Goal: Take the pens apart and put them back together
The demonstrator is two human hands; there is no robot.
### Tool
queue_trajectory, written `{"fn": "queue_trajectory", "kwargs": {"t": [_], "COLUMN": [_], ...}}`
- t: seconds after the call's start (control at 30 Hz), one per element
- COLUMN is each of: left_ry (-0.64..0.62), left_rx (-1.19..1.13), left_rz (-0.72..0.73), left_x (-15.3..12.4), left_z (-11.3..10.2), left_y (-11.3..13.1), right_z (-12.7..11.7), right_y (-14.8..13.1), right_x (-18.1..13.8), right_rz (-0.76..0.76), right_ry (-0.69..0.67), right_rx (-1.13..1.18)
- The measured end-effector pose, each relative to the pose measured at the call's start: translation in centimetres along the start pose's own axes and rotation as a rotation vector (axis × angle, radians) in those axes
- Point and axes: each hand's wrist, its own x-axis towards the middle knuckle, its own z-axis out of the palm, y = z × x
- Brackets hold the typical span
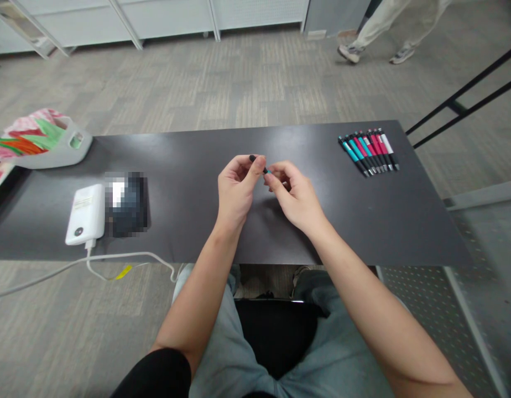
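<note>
Above the middle of the dark table, my left hand [240, 179] pinches a pen [253, 158] with a black end showing past the thumb. My right hand [292, 190] closes its thumb and fingers on the other end of the same pen, where a bit of teal shows. Much of the pen is hidden by my fingers. Further right on the table, a row of several pens [369, 152] lies side by side, with teal, pink-red and white barrels and black grips.
On the left stand a white power bank [85, 214] with a cable [135, 255], a blurred dark object [131, 213] and a white basket [79, 145] of colourful items. The table [206, 221] ends near my lap. A person's legs [380, 27] show beyond it.
</note>
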Motion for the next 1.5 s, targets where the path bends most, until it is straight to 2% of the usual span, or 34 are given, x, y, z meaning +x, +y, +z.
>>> {"fn": "queue_trajectory", "kwargs": {"t": [0.13, 0.27, 0.43, 0.63, 0.8, 0.9, 0.97, 1.1, 1.17, 1.3, 1.5], "left_ry": [0.016, 0.048, 0.103, 0.128, 0.131, 0.065, 0.022, -0.026, -0.054, -0.094, -0.056], "left_rx": [0.023, 0.052, 0.096, 0.141, 0.189, 0.323, 0.523, 1.042, 1.185, 1.296, 1.324], "left_rz": [-0.033, -0.089, -0.066, -0.054, -0.025, 0.02, 0.051, 0.041, 0.025, 0.037, 0.08], "left_x": [-0.1, -0.2, 0.1, 1.4, 2.8, 3.1, 3.0, 2.3, 1.9, 1.6, 1.4], "left_z": [0.0, 0.5, 0.4, -1.1, -3.5, -5.1, -5.8, -5.8, -5.4, -5.1, -5.6], "left_y": [-0.1, 0.2, 0.8, 1.7, 2.4, 2.3, 2.1, 1.7, 1.4, 0.8, -0.1], "right_z": [0.0, 0.0, 0.1, -0.1, -0.4, -1.0, -1.4, -2.1, -2.3, -2.4, -2.3], "right_y": [0.0, 0.0, 0.0, -0.1, 0.3, 0.7, 1.0, 1.3, 1.5, 1.8, 1.8], "right_x": [0.0, 0.0, -0.2, -0.3, -0.3, -0.2, -0.1, 0.1, 0.1, 0.1, 0.1], "right_rz": [-0.018, -0.031, -0.025, -0.019, -0.016, -0.022, -0.023, -0.005, -0.001, 0.013, 0.028], "right_ry": [0.047, 0.028, 0.055, 0.023, 0.022, 0.028, 0.039, 0.068, 0.069, 0.042, 0.008], "right_rx": [-0.041, -0.076, -0.055, -0.042, -0.1, -0.12, -0.119, -0.127, -0.133, -0.142, -0.142]}}
